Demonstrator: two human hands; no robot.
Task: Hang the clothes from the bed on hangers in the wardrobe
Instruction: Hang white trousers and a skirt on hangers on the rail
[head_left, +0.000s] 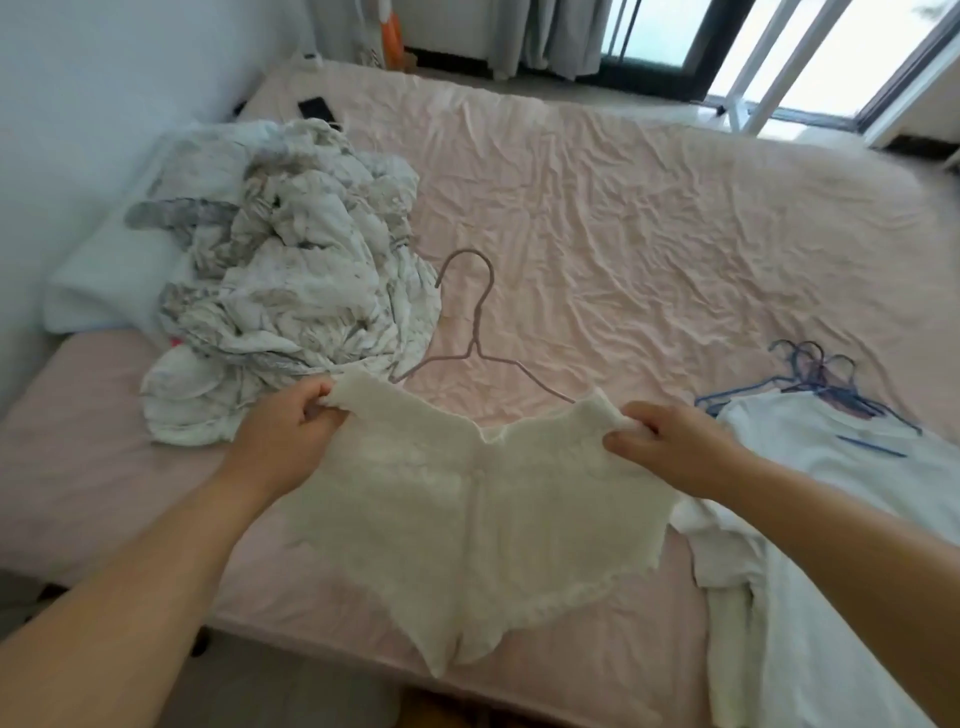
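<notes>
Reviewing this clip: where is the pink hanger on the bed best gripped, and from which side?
Judging by its pose, at the neck just below the hook of the pink hanger, from above. It lies flat, hook pointing away, and the cream knit top covers its lower part.

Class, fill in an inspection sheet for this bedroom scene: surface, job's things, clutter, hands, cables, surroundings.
Surface: bed with a wrinkled pink sheet.
Job's things: cream knit top held up over the near edge; pink hanger lying behind it; blue hangers on the white shirt at right.
Clutter: crumpled floral bedding, pillow, phone.
Hands: left hand and right hand each pinch a top corner of the top.
Cables: nothing seen.
Surroundings: curtains, glass doors; no wardrobe in view.
</notes>
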